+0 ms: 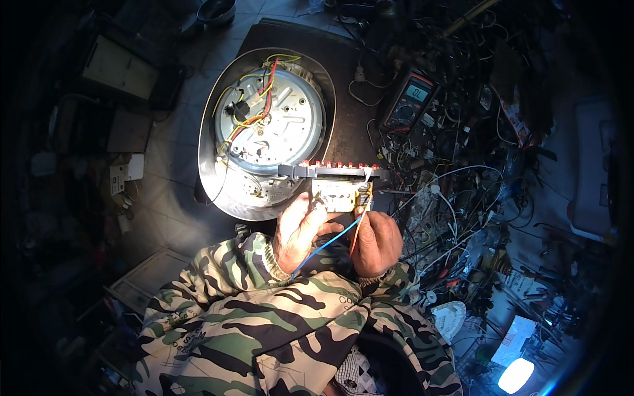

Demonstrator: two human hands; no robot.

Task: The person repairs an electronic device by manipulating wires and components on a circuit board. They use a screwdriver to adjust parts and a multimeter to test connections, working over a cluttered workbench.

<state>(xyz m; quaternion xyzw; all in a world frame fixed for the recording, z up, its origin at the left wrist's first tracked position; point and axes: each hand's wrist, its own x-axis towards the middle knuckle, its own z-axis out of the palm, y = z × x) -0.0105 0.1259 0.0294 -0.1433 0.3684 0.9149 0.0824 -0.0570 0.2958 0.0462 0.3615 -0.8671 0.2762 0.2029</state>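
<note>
Camouflage jacket (277, 310) sits nearest; at the lower right of the metal housing (212, 188), the left hand (294, 234) pinches a pale module (337, 196), apparently steadying it, while the right hand (378, 244) pinches its wired corner.

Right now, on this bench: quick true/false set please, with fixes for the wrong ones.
1. The left hand holds the pale board. True.
2. The multimeter lies right of the oval housing. True.
3. The multimeter's screen is dark. False: it is lit.
4. The blue wire lies inside the oval housing. False: it slants from near the right hand toward the left wrist.
5. Red and yellow wires show inside the oval housing. True.
</note>
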